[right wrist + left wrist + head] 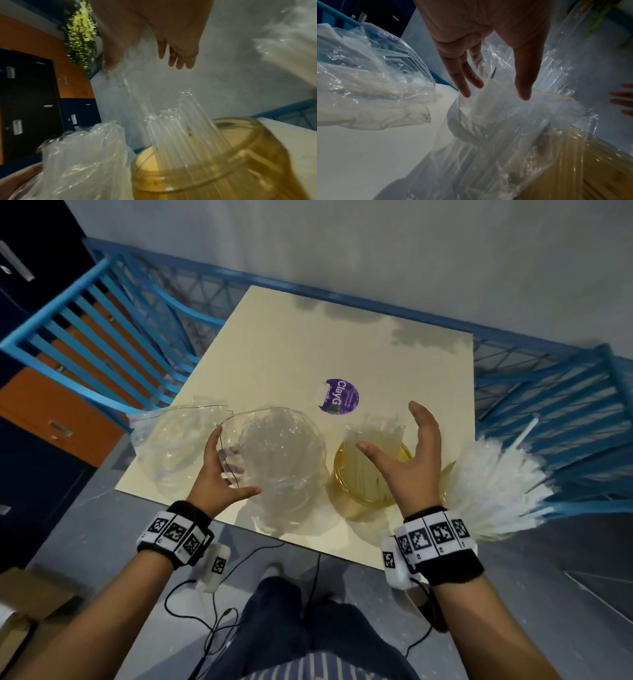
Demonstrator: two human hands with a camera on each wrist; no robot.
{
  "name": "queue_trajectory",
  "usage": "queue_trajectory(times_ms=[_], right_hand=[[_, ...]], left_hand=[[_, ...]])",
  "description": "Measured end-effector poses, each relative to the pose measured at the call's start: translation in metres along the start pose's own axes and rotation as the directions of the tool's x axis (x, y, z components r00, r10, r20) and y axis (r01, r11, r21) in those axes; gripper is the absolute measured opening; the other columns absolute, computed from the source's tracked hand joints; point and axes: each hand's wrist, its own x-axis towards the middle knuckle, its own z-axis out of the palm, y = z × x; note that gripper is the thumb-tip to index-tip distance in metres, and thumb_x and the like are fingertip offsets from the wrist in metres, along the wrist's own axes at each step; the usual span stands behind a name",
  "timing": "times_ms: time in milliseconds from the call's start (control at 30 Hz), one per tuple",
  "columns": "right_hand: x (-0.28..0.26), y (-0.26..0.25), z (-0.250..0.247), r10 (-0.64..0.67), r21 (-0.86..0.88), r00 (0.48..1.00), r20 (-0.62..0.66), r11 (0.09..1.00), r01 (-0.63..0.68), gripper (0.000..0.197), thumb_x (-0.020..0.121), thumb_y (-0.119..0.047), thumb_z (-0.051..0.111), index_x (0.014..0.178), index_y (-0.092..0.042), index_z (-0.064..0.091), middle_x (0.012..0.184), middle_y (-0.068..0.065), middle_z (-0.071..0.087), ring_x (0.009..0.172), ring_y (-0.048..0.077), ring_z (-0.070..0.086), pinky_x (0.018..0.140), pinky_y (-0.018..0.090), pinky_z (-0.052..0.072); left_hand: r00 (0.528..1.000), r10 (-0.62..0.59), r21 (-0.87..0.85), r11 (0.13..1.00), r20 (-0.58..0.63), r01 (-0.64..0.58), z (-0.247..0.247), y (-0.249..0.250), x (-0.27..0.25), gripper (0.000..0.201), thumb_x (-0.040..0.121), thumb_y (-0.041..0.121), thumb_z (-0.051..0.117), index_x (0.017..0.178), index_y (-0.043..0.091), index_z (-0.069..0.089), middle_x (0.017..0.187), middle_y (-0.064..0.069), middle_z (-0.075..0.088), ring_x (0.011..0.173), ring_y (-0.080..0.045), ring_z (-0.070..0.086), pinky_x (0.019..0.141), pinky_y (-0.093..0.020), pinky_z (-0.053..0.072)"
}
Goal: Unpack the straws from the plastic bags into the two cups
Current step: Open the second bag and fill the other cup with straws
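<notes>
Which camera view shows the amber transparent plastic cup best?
The right wrist view: the amber transparent plastic cup fills it, rim and clear straws visible. Head view shows it partly behind the right hand; left wrist view shows only an edge.

A cream table point(281, 344) stands against a grey wall point(342, 244), ringed by blue railing point(548, 385), with orange-and-dark cabinets point(44, 405) left.

Second cup point(448, 474) behind right wrist

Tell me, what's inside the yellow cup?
The yellow cup holds a bunch of clear straws, standing up and poking out past its rim. The right hand hovers open above them. The straws hide the cup's bottom.
</notes>
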Motion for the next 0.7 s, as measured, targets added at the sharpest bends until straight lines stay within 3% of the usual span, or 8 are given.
queue_trajectory(times_ms=[100, 200, 300, 367, 467, 567, 633, 700], right_hand=[[-0.010, -0.011, 0.019, -0.139, 0.088, 0.988, 0.073, 0.987, 0.132, 0.075, 0.062, -0.034, 0.084, 0.125, -0.023, 0.045, 0.131, -0.001, 0.046, 0.122, 0.010, 0.046, 0.102, 0.018, 0.039], [-0.023, -0.009, 0.060, -0.034, 0.182, 0.972, 0.234, 0.983, -0.010, 0.079, 0.061, -0.023, 0.086, 0.126, -0.029, 0.041, 0.134, -0.002, 0.043, 0.125, 0.008, 0.044, 0.104, 0.015, 0.038], [-0.031, 0.003, 0.099, 0.138, 0.256, 0.952, 0.273, 0.943, -0.210, 0.086, 0.062, -0.015, 0.086, 0.133, -0.023, 0.037, 0.141, -0.006, 0.039, 0.130, 0.005, 0.040, 0.109, 0.019, 0.034], [-0.034, 0.009, 0.117, 0.168, 0.204, 0.935, 0.311, 0.950, -0.239, 0.083, 0.064, -0.017, 0.085, 0.132, -0.025, 0.039, 0.140, -0.008, 0.042, 0.127, -0.003, 0.040, 0.103, 0.009, 0.032], [-0.040, 0.015, 0.136, 0.172, 0.157, 0.920, 0.353, 0.958, -0.239, 0.082, 0.066, -0.020, 0.084, 0.135, -0.025, 0.040, 0.141, -0.005, 0.042, 0.125, -0.012, 0.037, 0.099, 0.002, 0.030], [-0.042, 0.014, 0.147, 0.154, 0.100, 0.926, 0.345, 0.975, -0.199, 0.095, 0.049, -0.043, 0.086, 0.131, -0.043, 0.039, 0.148, -0.003, 0.030, 0.137, 0.007, 0.031, 0.111, 0.023, 0.032], [-0.040, 0.011, 0.149, 0.144, -0.004, 0.940, 0.309, 0.989, -0.150, 0.088, 0.043, -0.055, 0.082, 0.121, -0.054, 0.041, 0.150, -0.010, 0.019, 0.144, 0.015, 0.018, 0.115, 0.040, 0.028], [-0.036, 0.008, 0.150, 0.131, -0.089, 0.961, 0.242, 0.990, -0.113, 0.072, 0.046, -0.056, 0.080, 0.110, -0.053, 0.048, 0.143, -0.015, 0.021, 0.144, 0.018, 0.015, 0.115, 0.052, 0.026]], left_hand=[[1.000, 0.007, -0.010, 1.000, 0.029, -0.007, -0.003, -0.004, 0.003, 0.121, 0.056, -0.007, 0.082, 0.128, 0.057, 0.010, 0.112, 0.016, 0.047, 0.085, -0.015, 0.055, 0.078, -0.030, 0.052], [0.997, 0.009, -0.008, 1.000, 0.077, -0.008, -0.013, -0.010, 0.009, 0.123, 0.055, -0.006, 0.083, 0.132, 0.054, 0.009, 0.113, 0.012, 0.048, 0.087, -0.016, 0.056, 0.077, -0.026, 0.051], [0.990, 0.019, 0.029, 0.999, 0.136, -0.023, -0.020, -0.018, 0.014, 0.125, 0.055, -0.003, 0.084, 0.136, 0.049, 0.006, 0.115, 0.004, 0.047, 0.089, -0.015, 0.056, 0.077, -0.021, 0.050], [0.982, 0.017, 0.037, 0.999, 0.187, -0.024, -0.021, -0.023, 0.015, 0.125, 0.055, -0.002, 0.085, 0.136, 0.050, 0.004, 0.121, 0.000, 0.044, 0.092, -0.013, 0.055, 0.078, -0.020, 0.050], [0.975, -0.006, 0.033, 0.999, 0.224, -0.001, -0.019, -0.031, 0.018, 0.125, 0.056, -0.001, 0.084, 0.139, 0.044, 0.004, 0.126, 0.016, 0.038, 0.099, -0.009, 0.053, 0.085, -0.029, 0.052], [0.972, -0.023, 0.009, 1.000, 0.232, 0.022, -0.019, -0.037, 0.023, 0.125, 0.054, 0.008, 0.085, 0.142, 0.041, 0.002, 0.131, 0.012, 0.036, 0.108, -0.004, 0.049, 0.091, -0.039, 0.051], [0.972, -0.031, -0.002, 0.999, 0.231, 0.032, -0.020, -0.037, 0.027, 0.125, 0.053, 0.013, 0.084, 0.141, 0.044, 0.001, 0.135, 0.002, 0.035, 0.111, -0.006, 0.049, 0.092, -0.043, 0.051], [0.972, -0.035, 0.017, 0.999, 0.232, 0.032, -0.018, -0.037, 0.030, 0.126, 0.055, 0.010, 0.084, 0.141, 0.047, 0.000, 0.138, -0.001, 0.035, 0.112, -0.010, 0.050, 0.093, -0.044, 0.051]])
